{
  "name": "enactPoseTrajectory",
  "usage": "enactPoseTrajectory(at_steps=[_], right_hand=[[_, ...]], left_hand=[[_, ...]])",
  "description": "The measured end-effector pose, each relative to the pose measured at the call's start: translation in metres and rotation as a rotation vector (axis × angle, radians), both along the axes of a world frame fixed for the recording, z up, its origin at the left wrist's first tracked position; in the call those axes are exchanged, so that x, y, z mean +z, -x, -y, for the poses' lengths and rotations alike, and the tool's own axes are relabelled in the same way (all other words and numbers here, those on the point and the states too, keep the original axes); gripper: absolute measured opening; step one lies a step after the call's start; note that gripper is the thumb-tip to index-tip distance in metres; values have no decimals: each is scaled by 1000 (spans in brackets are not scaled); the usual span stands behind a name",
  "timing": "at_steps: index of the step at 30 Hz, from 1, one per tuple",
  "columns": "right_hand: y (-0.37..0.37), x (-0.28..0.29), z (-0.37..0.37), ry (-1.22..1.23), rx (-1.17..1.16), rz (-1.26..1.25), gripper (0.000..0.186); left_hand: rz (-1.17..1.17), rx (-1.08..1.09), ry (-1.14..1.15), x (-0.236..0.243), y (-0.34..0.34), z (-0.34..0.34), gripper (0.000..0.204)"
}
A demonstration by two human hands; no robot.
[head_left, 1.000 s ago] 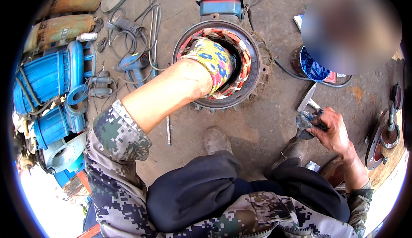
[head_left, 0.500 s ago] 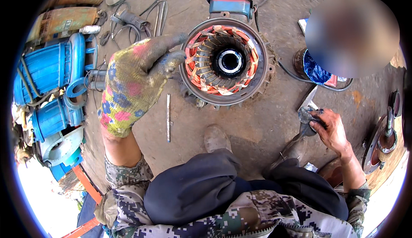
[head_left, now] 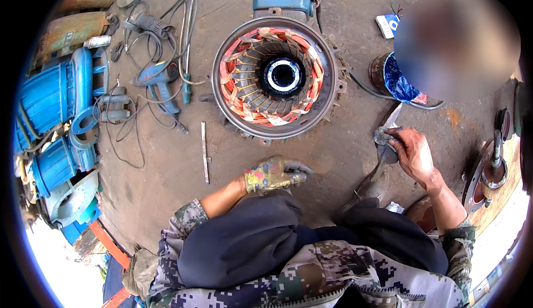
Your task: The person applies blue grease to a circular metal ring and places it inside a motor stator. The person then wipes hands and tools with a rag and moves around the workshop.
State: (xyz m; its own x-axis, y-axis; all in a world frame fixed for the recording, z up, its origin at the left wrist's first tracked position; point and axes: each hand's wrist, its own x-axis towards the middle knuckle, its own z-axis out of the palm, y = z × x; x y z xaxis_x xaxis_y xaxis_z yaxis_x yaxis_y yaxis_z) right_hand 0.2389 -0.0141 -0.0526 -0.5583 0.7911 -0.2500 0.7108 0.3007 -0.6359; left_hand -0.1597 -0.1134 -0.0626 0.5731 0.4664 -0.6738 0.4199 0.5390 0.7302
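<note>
A large round motor stator (head_left: 221,105) stands on the dirt floor in front of me, with copper windings, red insulation and a dark bearing hole (head_left: 283,75) at its centre. My left hand (head_left: 275,173), in a speckled yellow work glove, rests low by my knee, just below the stator, with its fingers loosely spread and nothing in them. My bare right hand (head_left: 413,154) is to the right of the stator, closed on a grey rag (head_left: 384,137) and a dark tool handle beneath it.
Blue pump housings (head_left: 50,105) lie at the left, with a blue power drill (head_left: 158,80) and tangled cables beside them. A thin metal rod (head_left: 204,152) lies left of my knee. A can with blue contents (head_left: 395,79) and another person are at upper right; a flanged shaft (head_left: 491,169) is far right.
My left hand came out of the stator bore, swung up to the left, then dropped to my knee. My right hand stayed on the rag and shifted slightly.
</note>
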Motion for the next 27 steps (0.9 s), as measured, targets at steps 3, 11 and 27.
enactPoseTrajectory(at_steps=[3,11,27], right_hand=[[6,-2,-4,10,-43,-37,21],[0,-21,-12,117,-174,-14,29],[44,-20,22,109,-402,48,20]], left_hand=[[-113,27,-142,-33,-2,38,36],[-220,36,-481,-70,-10,56,31],[-358,-20,-716,-76,-3,62,29]])
